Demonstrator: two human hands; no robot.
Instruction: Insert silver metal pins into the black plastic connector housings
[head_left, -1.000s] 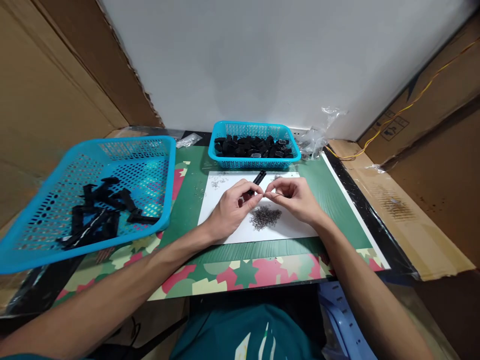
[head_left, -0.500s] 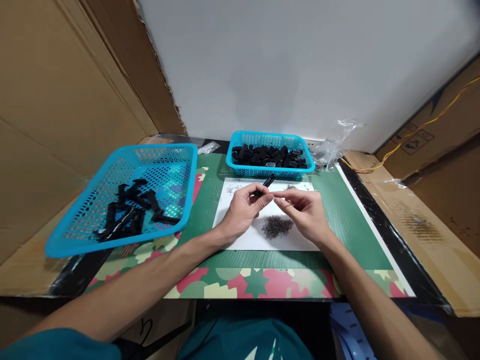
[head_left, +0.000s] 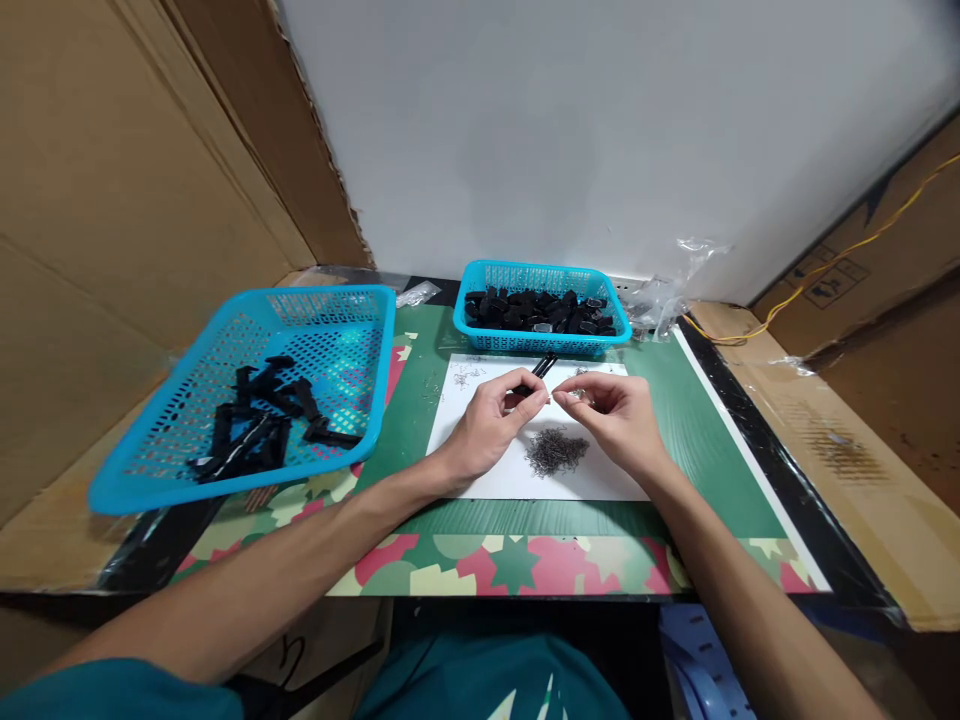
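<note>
The one camera sits on my head, facing forward and down across the desk [head_left: 787,485] to the pale wall [head_left: 540,130], far enough back to catch my forearms [head_left: 300,565], my fingers [head_left: 517,379] near mid-frame and, at the bottom edge, my teal shirt [head_left: 480,675].

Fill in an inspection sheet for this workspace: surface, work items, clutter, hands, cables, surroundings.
Surface: green mat, white sheet on it.
Work items: black part in left hand; dark pile on sheet; large basket and small basket, both holding black pieces.
Clutter: plastic beside small basket; loose bits at sheet's far left.
Hands: left hand grips black part; right hand close by, anything held too small to tell.
Cables: yellow wire along right side.
Surroundings: wall behind, cardboard on both sides.
</note>
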